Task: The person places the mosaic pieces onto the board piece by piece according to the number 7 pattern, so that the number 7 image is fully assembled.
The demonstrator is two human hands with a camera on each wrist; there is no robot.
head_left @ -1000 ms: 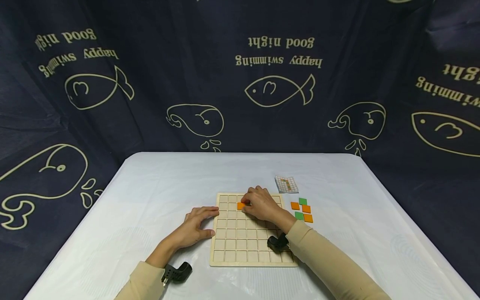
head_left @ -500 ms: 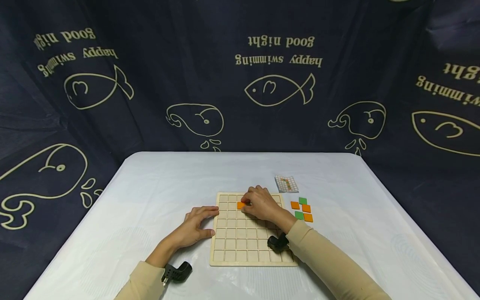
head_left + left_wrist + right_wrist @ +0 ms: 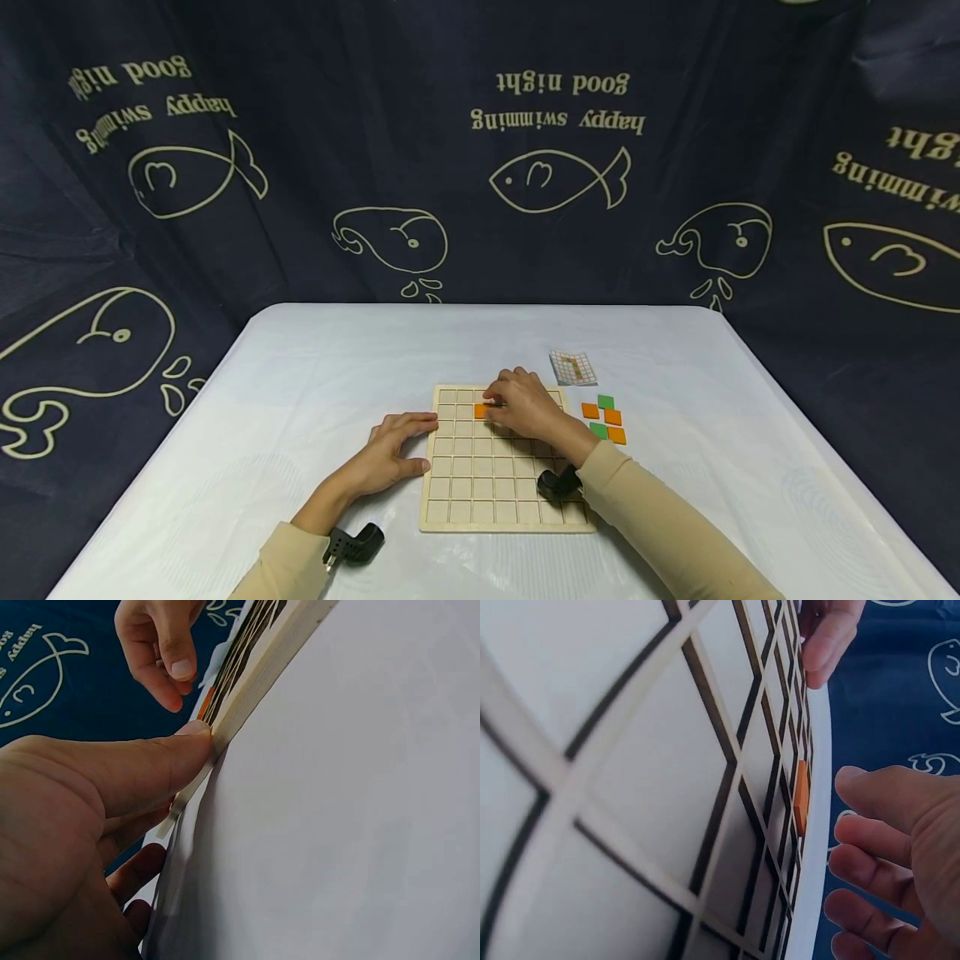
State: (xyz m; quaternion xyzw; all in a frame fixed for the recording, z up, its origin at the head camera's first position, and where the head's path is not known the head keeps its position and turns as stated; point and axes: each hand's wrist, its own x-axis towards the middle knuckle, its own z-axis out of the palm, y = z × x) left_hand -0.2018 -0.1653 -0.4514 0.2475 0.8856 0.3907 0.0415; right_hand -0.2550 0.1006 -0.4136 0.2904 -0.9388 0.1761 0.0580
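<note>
A wooden grid board (image 3: 482, 489) lies on the table, with an orange square tile (image 3: 480, 412) in one of its upper cells. My right hand (image 3: 525, 406) hovers just over that tile. In the right wrist view, loosely bent fingers (image 3: 866, 866) stand apart from the orange tile (image 3: 802, 799) and hold nothing. My left hand (image 3: 384, 461) rests against the board's left side, fingers extended. The left wrist view shows its thumb (image 3: 161, 761) touching the board's edge (image 3: 259, 679). Part of the board's upper right is hidden behind my right hand and forearm.
Right of the board lie several loose tiles, among them an orange tile (image 3: 590, 411) and a green tile (image 3: 597, 431). A printed grid card (image 3: 573, 368) sits behind them. A dark patterned curtain (image 3: 480, 250) hangs beyond the white table (image 3: 360, 350).
My right hand has let go of the orange tile and risen slightly above it. The left hand and the board have stayed put.
</note>
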